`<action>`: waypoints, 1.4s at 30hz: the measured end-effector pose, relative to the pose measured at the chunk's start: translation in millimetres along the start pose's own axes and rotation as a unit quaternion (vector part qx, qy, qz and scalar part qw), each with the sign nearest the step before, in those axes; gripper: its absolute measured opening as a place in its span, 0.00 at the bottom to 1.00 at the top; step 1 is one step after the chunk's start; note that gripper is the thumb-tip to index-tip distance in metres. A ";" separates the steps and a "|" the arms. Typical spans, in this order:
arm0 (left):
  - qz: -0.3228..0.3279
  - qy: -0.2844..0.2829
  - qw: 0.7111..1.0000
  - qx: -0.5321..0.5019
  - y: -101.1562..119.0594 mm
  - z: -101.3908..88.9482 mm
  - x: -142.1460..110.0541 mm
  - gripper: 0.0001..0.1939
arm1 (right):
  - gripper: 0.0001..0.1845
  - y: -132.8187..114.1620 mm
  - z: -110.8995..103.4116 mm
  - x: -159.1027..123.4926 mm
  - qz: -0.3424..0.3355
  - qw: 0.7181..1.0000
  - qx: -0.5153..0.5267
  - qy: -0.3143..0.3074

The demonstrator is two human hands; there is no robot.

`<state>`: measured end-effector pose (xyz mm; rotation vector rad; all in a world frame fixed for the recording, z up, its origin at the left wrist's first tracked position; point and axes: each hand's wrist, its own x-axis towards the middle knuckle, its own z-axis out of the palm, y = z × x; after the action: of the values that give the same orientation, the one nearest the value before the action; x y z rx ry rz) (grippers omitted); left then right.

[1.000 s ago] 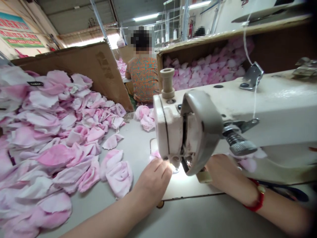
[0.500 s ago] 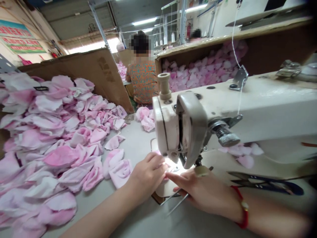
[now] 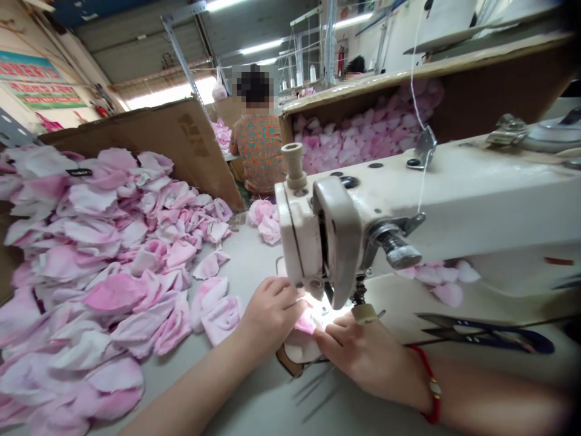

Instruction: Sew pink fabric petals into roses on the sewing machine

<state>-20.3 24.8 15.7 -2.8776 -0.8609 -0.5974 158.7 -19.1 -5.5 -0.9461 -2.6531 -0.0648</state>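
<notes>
Workshop under a ribbed grey roof point(image 3: 113, 48), with a smooth, pale grey tabletop point(image 3: 249, 266) below. At the grip, one left hand point(image 3: 272, 310) with fingers bent over the edge of one soft pink cloth piece point(image 3: 305, 322), pinching or merely pressing, cannot tell which; one right hand point(image 3: 363, 350) just beside it, fingers curled around slim metal tweezers point(image 3: 319, 406), blurred prongs jutting out underneath, fingertips close to the same cloth. Cloth lying in bright lamplight at the needle area of one glossy white sewing machine point(image 3: 476, 200), fitted with one rounded grey guard point(image 3: 338, 242), one ridged metal knob point(image 3: 399, 247) and white thread point(image 3: 423, 184) strung down through a bent metal guide. At the right wrist, one red cord bracelet point(image 3: 431, 376) with one pale bead; near that, one pair of dark-blue-handled snips point(image 3: 499, 336) with pointed blades, lying flat. Behind the machine arm, a few petal-shaped scraps point(image 3: 447, 284), partly hidden. Left of the left hand, folded fabric point(image 3: 220, 312), then a large heap of crumpled, frayed pink-and-white pieces point(image 3: 100, 272), too many to count, one black label point(image 3: 78, 173) near its top. Beyond, one ruffled pink bundle point(image 3: 265, 221), one leaning brown cardboard panel point(image 3: 158, 133), one cardboard box point(image 3: 490, 91) loaded with countless pink petals point(image 3: 358, 136). Farther off, one person in an orange patterned top point(image 3: 261, 151), back turned, and at least three tube lights point(image 3: 261, 47) overhead
</notes>
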 end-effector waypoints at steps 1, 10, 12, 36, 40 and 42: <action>0.012 0.002 1.000 -0.014 -0.8 -3.0 0.0 0.07 | 0.07 0.2 -0.1 -0.1 0.000 1.000 0.001 0.006; 0.093 -0.079 0.992 0.032 8.3 -6.7 6.1 0.09 | 0.07 2.6 12.8 -3.9 -0.057 0.997 -0.039 0.020; 0.084 -0.075 0.993 0.042 1.5 -7.3 5.3 0.10 | 0.07 4.0 12.4 -3.5 -0.055 0.998 -0.030 0.020; 0.045 0.012 0.992 0.120 20.7 -7.6 0.5 0.14 | 0.17 -2.8 -6.3 4.2 0.138 0.987 -0.004 -0.082; -0.053 0.001 0.997 0.060 23.8 3.7 -0.8 0.13 | 0.18 -1.6 -15.7 -0.6 0.151 0.985 0.013 -0.087; -0.074 0.014 0.996 0.041 20.4 7.7 -2.3 0.12 | 0.13 7.1 -24.1 -5.4 0.136 0.984 0.076 -0.080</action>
<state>-8.4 7.9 8.4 -2.7430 -1.0748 -0.5982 174.0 -20.5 15.2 -1.2984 -2.5955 0.2857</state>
